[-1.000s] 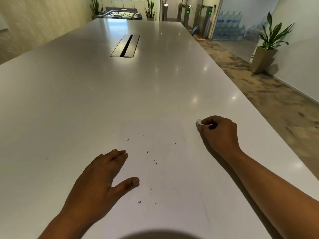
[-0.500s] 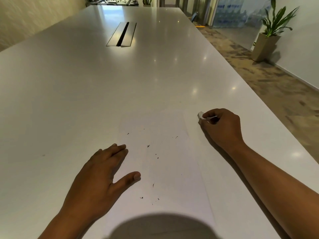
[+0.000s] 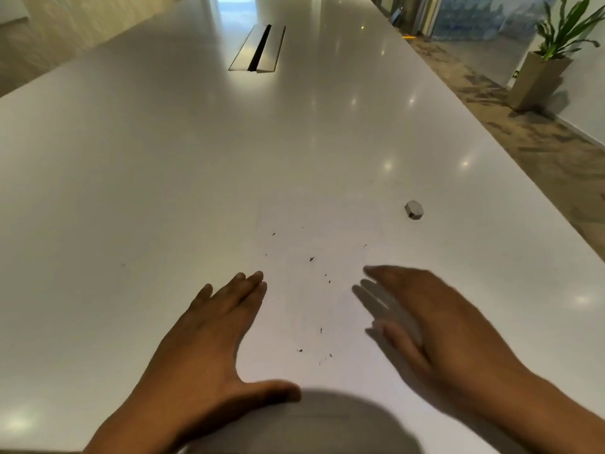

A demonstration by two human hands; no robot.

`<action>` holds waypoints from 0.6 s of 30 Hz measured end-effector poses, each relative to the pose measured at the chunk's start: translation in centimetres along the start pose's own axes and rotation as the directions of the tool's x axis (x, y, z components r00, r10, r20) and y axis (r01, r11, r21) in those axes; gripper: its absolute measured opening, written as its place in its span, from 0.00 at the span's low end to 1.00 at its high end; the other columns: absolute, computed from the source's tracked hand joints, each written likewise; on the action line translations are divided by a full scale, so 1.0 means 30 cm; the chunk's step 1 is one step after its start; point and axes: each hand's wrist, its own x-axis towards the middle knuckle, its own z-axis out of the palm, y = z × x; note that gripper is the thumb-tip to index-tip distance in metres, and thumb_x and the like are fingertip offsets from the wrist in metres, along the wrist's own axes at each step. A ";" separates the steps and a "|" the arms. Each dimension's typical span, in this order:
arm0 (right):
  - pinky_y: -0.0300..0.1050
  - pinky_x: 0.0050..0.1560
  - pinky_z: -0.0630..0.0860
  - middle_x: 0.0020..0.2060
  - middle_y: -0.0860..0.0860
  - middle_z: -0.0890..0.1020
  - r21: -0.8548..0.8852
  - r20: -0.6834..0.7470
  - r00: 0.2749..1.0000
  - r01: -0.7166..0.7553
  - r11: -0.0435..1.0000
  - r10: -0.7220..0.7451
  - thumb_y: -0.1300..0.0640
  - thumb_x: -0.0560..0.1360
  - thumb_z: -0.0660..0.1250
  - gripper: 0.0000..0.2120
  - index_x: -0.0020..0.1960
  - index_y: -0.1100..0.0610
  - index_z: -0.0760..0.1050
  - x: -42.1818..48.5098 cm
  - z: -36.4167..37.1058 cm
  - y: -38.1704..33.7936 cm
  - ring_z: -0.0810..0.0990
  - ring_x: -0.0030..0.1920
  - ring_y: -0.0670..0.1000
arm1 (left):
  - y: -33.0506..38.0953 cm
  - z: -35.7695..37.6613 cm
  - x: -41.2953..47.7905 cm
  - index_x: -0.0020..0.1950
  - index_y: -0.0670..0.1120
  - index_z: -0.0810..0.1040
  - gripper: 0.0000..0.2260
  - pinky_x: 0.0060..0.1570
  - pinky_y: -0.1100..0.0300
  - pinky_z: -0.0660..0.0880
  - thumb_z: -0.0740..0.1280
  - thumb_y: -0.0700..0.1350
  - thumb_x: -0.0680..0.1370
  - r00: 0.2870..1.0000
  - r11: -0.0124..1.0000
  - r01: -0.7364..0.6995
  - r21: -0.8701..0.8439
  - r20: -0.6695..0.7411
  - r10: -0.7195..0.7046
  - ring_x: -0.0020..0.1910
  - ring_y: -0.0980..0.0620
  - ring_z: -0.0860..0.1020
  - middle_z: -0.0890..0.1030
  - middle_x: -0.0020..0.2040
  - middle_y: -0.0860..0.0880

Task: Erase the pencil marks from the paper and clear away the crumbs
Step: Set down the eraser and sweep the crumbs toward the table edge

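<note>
A white sheet of paper [image 3: 320, 299] lies flat on the white table [image 3: 163, 175], hard to tell from it. Several small dark eraser crumbs [image 3: 311, 259] are scattered over the sheet. A small grey-white eraser [image 3: 414, 210] rests on the table just past the paper's far right corner, free of either hand. My left hand [image 3: 209, 335] lies flat on the paper's left edge, fingers together, thumb spread. My right hand [image 3: 425, 319] is open and blurred over the paper's right side, fingers stretched out, holding nothing.
A metal cable hatch [image 3: 258, 49] is set into the table far ahead. The table's right edge runs diagonally, with patterned floor beyond it. A potted plant [image 3: 550, 60] stands by the right wall. A round shadow [image 3: 311, 421] covers the paper's near end.
My right hand let go of the eraser, left it on the table, and came back toward me over the paper's right side. The left hand stayed on the paper.
</note>
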 end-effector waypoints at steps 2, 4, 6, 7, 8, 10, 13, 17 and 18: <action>0.46 0.65 0.71 0.74 0.44 0.68 -0.044 0.129 0.978 0.172 0.984 -0.165 0.43 0.79 0.62 0.27 0.76 0.48 0.64 -0.036 0.017 -0.037 0.67 0.73 0.46 | 0.007 -0.001 -0.003 0.75 0.63 0.30 0.55 0.76 0.57 0.35 0.45 0.87 0.57 0.998 0.996 0.000 0.089 0.060 -0.005 0.72 0.67 0.27 0.27 0.73 0.68; 0.46 0.69 0.67 0.77 0.44 0.62 -0.059 0.241 0.907 0.368 0.928 -0.344 0.42 0.82 0.59 0.27 0.78 0.49 0.61 -0.053 0.035 -0.059 0.61 0.77 0.47 | 0.007 0.000 -0.005 0.75 0.63 0.29 0.54 0.76 0.55 0.35 0.45 0.87 0.58 0.998 0.995 0.009 0.101 0.061 -0.016 0.72 0.66 0.27 0.26 0.73 0.67; 0.45 0.72 0.66 0.78 0.41 0.58 -0.090 0.333 0.831 0.499 0.862 -0.446 0.42 0.82 0.57 0.27 0.79 0.46 0.57 -0.057 0.052 -0.077 0.57 0.78 0.47 | -0.001 0.009 -0.003 0.75 0.63 0.30 0.54 0.76 0.54 0.34 0.45 0.87 0.58 0.998 0.996 0.006 0.090 0.055 -0.011 0.72 0.66 0.27 0.26 0.73 0.67; 0.46 0.72 0.66 0.78 0.40 0.57 -0.098 0.370 0.806 0.528 0.843 -0.462 0.42 0.82 0.57 0.28 0.79 0.45 0.55 -0.056 0.062 -0.084 0.55 0.78 0.46 | -0.005 0.013 -0.001 0.75 0.63 0.30 0.54 0.76 0.54 0.34 0.44 0.87 0.58 0.999 0.996 0.001 0.090 0.053 -0.006 0.72 0.66 0.27 0.27 0.73 0.67; 0.48 0.72 0.66 0.79 0.40 0.56 -0.095 0.408 0.786 0.542 0.835 -0.464 0.42 0.82 0.57 0.29 0.80 0.45 0.52 -0.055 0.069 -0.090 0.54 0.79 0.47 | -0.008 0.016 -0.001 0.76 0.63 0.31 0.54 0.76 0.55 0.33 0.43 0.87 0.57 0.999 0.995 -0.005 0.096 0.050 0.000 0.72 0.66 0.27 0.27 0.73 0.66; 0.54 0.73 0.65 0.79 0.40 0.54 -0.105 0.468 0.747 0.577 0.810 -0.472 0.42 0.83 0.56 0.30 0.80 0.46 0.49 -0.045 0.078 -0.089 0.52 0.79 0.49 | -0.011 0.020 0.000 0.76 0.62 0.31 0.55 0.76 0.55 0.33 0.44 0.87 0.57 0.999 0.994 -0.015 0.104 0.045 0.010 0.72 0.66 0.27 0.27 0.73 0.66; 0.58 0.75 0.51 0.80 0.41 0.52 -0.120 0.544 0.731 0.553 0.825 -0.411 0.40 0.83 0.51 0.30 0.81 0.46 0.46 0.002 0.066 -0.065 0.46 0.80 0.50 | -0.010 0.020 -0.006 0.77 0.61 0.33 0.56 0.77 0.55 0.36 0.48 0.87 0.58 1.000 0.997 -0.013 0.075 0.028 0.011 0.72 0.66 0.29 0.29 0.74 0.66; 0.57 0.77 0.41 0.79 0.41 0.42 -0.173 0.551 0.820 0.292 0.940 -0.153 0.30 0.78 0.43 0.36 0.80 0.45 0.40 0.121 0.052 -0.007 0.33 0.78 0.45 | -0.008 0.019 -0.009 0.76 0.62 0.32 0.55 0.77 0.55 0.36 0.48 0.87 0.57 1.000 0.996 -0.007 0.084 0.022 0.005 0.72 0.67 0.28 0.29 0.74 0.67; 0.57 0.77 0.41 0.79 0.40 0.40 -0.185 0.529 0.842 0.235 0.954 -0.105 0.29 0.78 0.40 0.36 0.80 0.45 0.39 0.147 0.047 0.005 0.31 0.77 0.44 | -0.008 0.020 -0.009 0.75 0.63 0.31 0.55 0.77 0.55 0.37 0.47 0.87 0.57 1.000 0.996 -0.007 0.087 0.020 0.005 0.72 0.67 0.28 0.29 0.74 0.67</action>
